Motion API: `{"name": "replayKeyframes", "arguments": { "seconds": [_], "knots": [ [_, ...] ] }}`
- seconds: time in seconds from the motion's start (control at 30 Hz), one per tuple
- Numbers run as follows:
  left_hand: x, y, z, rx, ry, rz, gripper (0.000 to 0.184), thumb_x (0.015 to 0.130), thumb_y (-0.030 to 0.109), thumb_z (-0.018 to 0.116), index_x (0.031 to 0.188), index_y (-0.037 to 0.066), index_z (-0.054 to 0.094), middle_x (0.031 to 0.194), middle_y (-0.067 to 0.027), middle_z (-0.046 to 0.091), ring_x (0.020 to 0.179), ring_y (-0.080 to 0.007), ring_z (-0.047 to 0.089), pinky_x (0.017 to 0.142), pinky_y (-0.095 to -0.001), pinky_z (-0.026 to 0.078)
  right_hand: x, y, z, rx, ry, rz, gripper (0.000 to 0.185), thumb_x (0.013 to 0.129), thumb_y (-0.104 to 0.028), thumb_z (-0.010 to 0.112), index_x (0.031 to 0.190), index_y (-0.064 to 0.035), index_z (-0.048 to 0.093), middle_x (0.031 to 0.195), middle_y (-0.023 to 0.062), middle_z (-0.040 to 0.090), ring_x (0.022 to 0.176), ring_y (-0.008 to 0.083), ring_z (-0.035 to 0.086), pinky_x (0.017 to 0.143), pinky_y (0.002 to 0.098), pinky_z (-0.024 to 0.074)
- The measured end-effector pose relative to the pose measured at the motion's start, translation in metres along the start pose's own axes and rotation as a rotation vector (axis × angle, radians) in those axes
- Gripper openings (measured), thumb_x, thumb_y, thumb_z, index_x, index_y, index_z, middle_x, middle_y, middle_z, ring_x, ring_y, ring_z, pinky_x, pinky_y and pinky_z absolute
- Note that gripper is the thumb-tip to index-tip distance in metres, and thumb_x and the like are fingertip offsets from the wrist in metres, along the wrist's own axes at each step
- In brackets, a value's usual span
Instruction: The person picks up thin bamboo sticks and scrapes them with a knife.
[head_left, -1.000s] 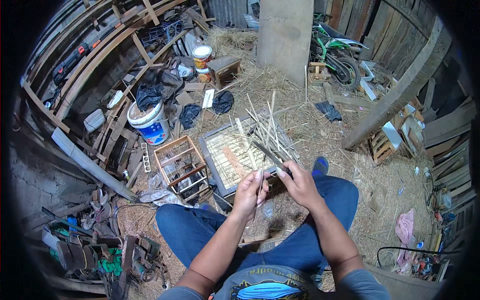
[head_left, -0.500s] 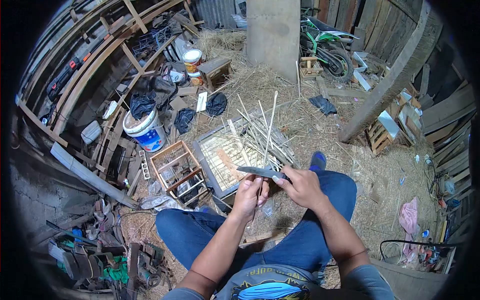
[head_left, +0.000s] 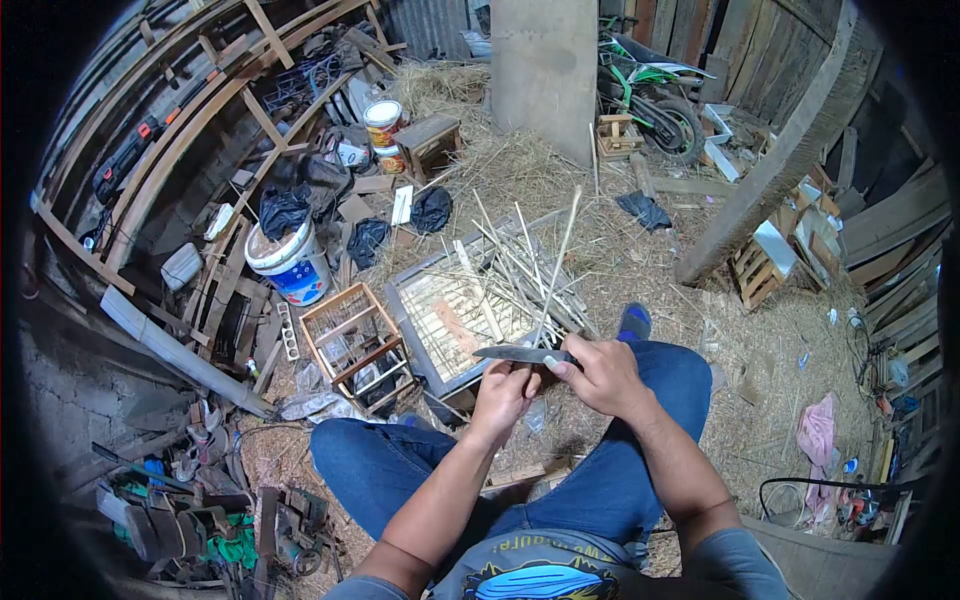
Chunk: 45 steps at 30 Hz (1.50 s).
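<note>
My right hand [head_left: 607,380] is closed around the handle of a knife [head_left: 512,353], whose dark blade points left over my left hand. In my left hand [head_left: 502,399] the fingers are wrapped around the lower part of a thin wooden stick [head_left: 558,262]. The stick leans up and to the right, passing behind the blade, and the grip hides its lower end. Just beyond the hands, a bundle of thin sticks [head_left: 525,275] lies across a framed panel of pale slats [head_left: 418,318].
A small wooden frame box [head_left: 345,318] stands left of the panel, near a white-and-blue bucket [head_left: 290,262]. Straw covers the floor. A wooden post [head_left: 765,165] leans at the right, and a green motorbike [head_left: 650,85] stands at the back. Tools [head_left: 230,525] crowd the lower left.
The upper end of the stick has swung to the right. The knife blade has become more level, its tip slightly lower, and my left hand has turned a little.
</note>
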<state>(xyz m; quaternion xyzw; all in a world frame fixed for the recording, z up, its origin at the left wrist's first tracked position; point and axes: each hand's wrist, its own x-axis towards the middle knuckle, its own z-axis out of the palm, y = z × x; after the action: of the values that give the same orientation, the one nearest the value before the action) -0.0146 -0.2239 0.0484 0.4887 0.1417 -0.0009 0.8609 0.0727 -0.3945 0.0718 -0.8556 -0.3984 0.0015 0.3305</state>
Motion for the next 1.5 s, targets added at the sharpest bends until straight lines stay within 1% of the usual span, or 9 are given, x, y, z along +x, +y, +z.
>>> {"name": "replayKeyframes", "arguments": {
  "seconds": [0.07, 0.17, 0.23, 0.3, 0.47, 0.7, 0.9, 1.27, 1.5],
  "knots": [
    [-0.002, -0.001, 0.004, 0.023, 0.036, 0.059, 0.009, 0.101, 0.009, 0.047, 0.101, 0.007, 0.056, 0.068, -0.0003, 0.050, 0.052, -0.0079, 0.043, 0.046, -0.0240, 0.032, -0.001, 0.001, 0.002, 0.016, -0.025, -0.010, 0.040, 0.097, -0.046, 0.059, 0.092, -0.0066, 0.057, 0.067, 0.0161, 0.063, 0.065, 0.0398, 0.066, 0.055, 0.0515, 0.0472],
    [-0.004, -0.004, 0.003, 0.062, 0.032, -0.001, 0.009, 0.100, 0.008, 0.048, 0.098, 0.008, 0.057, 0.067, 0.0014, 0.049, 0.054, -0.0066, 0.042, 0.048, -0.0233, 0.031, 0.001, -0.003, 0.001, -0.003, -0.016, -0.059, 0.040, 0.096, -0.046, 0.060, 0.090, -0.0065, 0.056, 0.069, 0.0154, 0.064, 0.065, 0.0391, 0.065, 0.055, 0.0512, 0.0465],
    [-0.005, -0.014, 0.002, -0.007, 0.049, 0.002, 0.010, 0.101, 0.001, 0.050, 0.104, 0.005, 0.058, 0.082, -0.0002, 0.051, 0.065, -0.0074, 0.042, 0.058, -0.0237, 0.034, 0.000, -0.002, -0.001, -0.006, -0.021, -0.077, 0.040, 0.096, -0.046, 0.060, 0.089, -0.0067, 0.055, 0.069, 0.0150, 0.064, 0.065, 0.0388, 0.065, 0.054, 0.0508, 0.0465],
    [-0.006, -0.017, 0.002, -0.056, 0.037, 0.017, 0.006, 0.101, 0.005, 0.052, 0.100, 0.006, 0.058, 0.075, 0.0015, 0.049, 0.061, -0.0067, 0.039, 0.054, -0.0238, 0.030, 0.000, 0.001, -0.004, -0.009, -0.025, -0.091, 0.040, 0.095, -0.046, 0.060, 0.088, -0.0070, 0.055, 0.069, 0.0146, 0.064, 0.065, 0.0384, 0.065, 0.054, 0.0505, 0.0464],
    [-0.014, -0.014, 0.009, -0.106, 0.022, -0.161, 0.012, 0.103, 0.016, 0.053, 0.096, 0.008, 0.057, 0.062, 0.0049, 0.041, 0.052, -0.0058, 0.034, 0.047, -0.0243, 0.024, -0.003, 0.010, -0.007, -0.120, 0.022, -0.167, 0.039, 0.094, -0.047, 0.061, 0.085, -0.0093, 0.057, 0.068, 0.0122, 0.064, 0.063, 0.0355, 0.066, 0.052, 0.0472, 0.0484],
    [-0.010, -0.014, 0.012, -0.108, 0.058, -0.162, 0.010, 0.102, 0.011, 0.050, 0.097, 0.008, 0.058, 0.063, 0.0042, 0.044, 0.051, -0.0067, 0.034, 0.046, -0.0236, 0.025, 0.001, 0.014, -0.011, -0.173, 0.053, -0.184, 0.040, 0.093, -0.048, 0.061, 0.082, -0.0099, 0.057, 0.067, 0.0115, 0.064, 0.061, 0.0338, 0.066, 0.052, 0.0460, 0.0493],
    [-0.008, -0.018, 0.009, -0.101, 0.052, -0.202, 0.013, 0.102, 0.017, 0.052, 0.095, 0.007, 0.058, 0.060, 0.0047, 0.042, 0.050, -0.0072, 0.035, 0.046, -0.0241, 0.025, 0.004, 0.017, -0.016, -0.241, 0.058, -0.188, 0.040, 0.091, -0.047, 0.064, 0.078, -0.0098, 0.056, 0.067, 0.0109, 0.064, 0.060, 0.0331, 0.066, 0.051, 0.0455, 0.0491],
    [-0.004, -0.022, 0.000, -0.163, 0.041, -0.185, 0.022, 0.108, 0.028, 0.047, 0.093, 0.013, 0.052, 0.060, 0.0065, 0.038, 0.048, -0.0060, 0.033, 0.044, -0.0239, 0.026, 0.000, 0.023, -0.006, -0.300, 0.048, -0.070, 0.042, 0.092, -0.048, 0.063, 0.085, -0.0073, 0.057, 0.067, 0.0119, 0.065, 0.062, 0.0335, 0.068, 0.052, 0.0452, 0.0508],
    [-0.016, -0.014, 0.014, -0.098, 0.040, -0.189, 0.025, 0.109, 0.030, 0.044, 0.093, 0.013, 0.051, 0.060, 0.0064, 0.036, 0.047, -0.0055, 0.030, 0.043, -0.0230, 0.024, 0.003, 0.026, -0.034, -0.423, 0.032, -0.188, 0.041, 0.092, -0.049, 0.063, 0.085, -0.0091, 0.057, 0.068, 0.0112, 0.065, 0.062, 0.0327, 0.068, 0.052, 0.0444, 0.0510]
  ]
}}
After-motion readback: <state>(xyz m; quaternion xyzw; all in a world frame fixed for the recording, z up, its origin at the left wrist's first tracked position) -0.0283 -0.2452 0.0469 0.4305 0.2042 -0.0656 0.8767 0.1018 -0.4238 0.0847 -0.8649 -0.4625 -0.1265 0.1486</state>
